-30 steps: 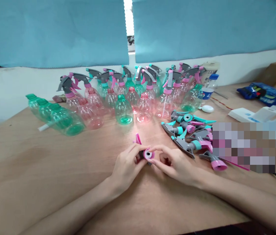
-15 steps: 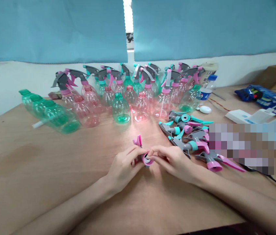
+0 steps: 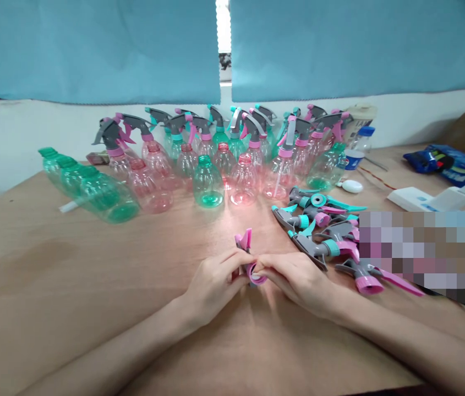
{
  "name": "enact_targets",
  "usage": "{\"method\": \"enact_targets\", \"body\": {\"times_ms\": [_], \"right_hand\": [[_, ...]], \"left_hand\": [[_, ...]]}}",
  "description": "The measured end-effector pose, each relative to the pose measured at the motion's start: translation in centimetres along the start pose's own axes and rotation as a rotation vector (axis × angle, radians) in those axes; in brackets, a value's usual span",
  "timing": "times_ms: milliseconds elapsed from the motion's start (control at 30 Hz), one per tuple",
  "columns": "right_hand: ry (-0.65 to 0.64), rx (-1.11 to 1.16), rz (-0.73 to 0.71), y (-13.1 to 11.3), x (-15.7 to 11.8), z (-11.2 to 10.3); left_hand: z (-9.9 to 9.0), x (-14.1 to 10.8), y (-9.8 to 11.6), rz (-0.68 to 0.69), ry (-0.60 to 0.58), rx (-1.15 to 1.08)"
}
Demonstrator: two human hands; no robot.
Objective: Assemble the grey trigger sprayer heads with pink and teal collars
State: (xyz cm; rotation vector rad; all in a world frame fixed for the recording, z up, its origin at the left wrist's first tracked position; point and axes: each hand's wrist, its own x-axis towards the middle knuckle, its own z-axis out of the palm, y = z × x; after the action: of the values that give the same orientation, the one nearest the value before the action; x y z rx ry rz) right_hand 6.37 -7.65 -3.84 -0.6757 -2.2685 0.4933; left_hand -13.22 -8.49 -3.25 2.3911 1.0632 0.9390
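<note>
In the head view, my left hand [image 3: 218, 283] is closed around a grey trigger spray head [image 3: 245, 240] with a pink trigger. Its pink collar [image 3: 258, 281] faces me, open end showing. The fingertips of my right hand [image 3: 300, 281] are pinched together at the collar's mouth. Something small and white shows inside the collar beside those fingertips; whether they grip it or only press on it is hidden. Both hands are just above the table, in front of the bottles.
Loose spray heads [image 3: 317, 245] lie in a pile to the right. Behind stand pink bottles [image 3: 244, 184] and green bottles [image 3: 207, 184], several with spray heads fitted. More green bottles [image 3: 108, 198] are at left. Farther right are a power strip [image 3: 411, 199], a white mouse-like object [image 3: 351, 186] and a blurred patch.
The whole view has shifted slightly. My right fingers have closed in over the collar's mouth, covering more of the white piece. My left hand keeps its hold on the spray head.
</note>
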Motion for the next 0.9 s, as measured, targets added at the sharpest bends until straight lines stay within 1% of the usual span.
{"method": "enact_targets", "body": {"times_ms": [133, 233, 333, 433, 500, 633, 767, 900], "right_hand": [[0.088, 0.020, -0.009, -0.7, -0.1, -0.4], [0.177, -0.026, 0.009, -0.4, 0.0, -0.7], [0.199, -0.102, 0.145, 0.6, 0.2, -0.6], [0.140, -0.123, 0.284, 1.4, 0.3, -0.3], [0.097, -0.115, 0.339, 1.4, 0.3, -0.1], [0.066, -0.026, 0.360, 0.6, 0.5, -0.3], [0.131, 0.069, 0.376, 0.2, 0.5, -0.6], [0.197, 0.147, 0.407, 0.6, 0.3, -0.3]], "left_hand": [[-0.4, 0.3, -0.6, -0.149, 0.037, -0.057], [-0.8, 0.6, -1.0, -0.255, 0.080, -0.104], [-0.9, 0.8, -1.1, -0.346, 0.105, -0.149], [-0.9, 0.8, -1.1, -0.423, 0.122, -0.223], [-0.9, 0.7, -1.2, -0.446, 0.130, -0.248], [-1.0, 0.7, -1.2, -0.435, 0.127, -0.251], [-1.0, 0.8, -1.2, -0.433, 0.127, -0.256], [-1.0, 0.8, -1.1, -0.424, 0.123, -0.245]]}}
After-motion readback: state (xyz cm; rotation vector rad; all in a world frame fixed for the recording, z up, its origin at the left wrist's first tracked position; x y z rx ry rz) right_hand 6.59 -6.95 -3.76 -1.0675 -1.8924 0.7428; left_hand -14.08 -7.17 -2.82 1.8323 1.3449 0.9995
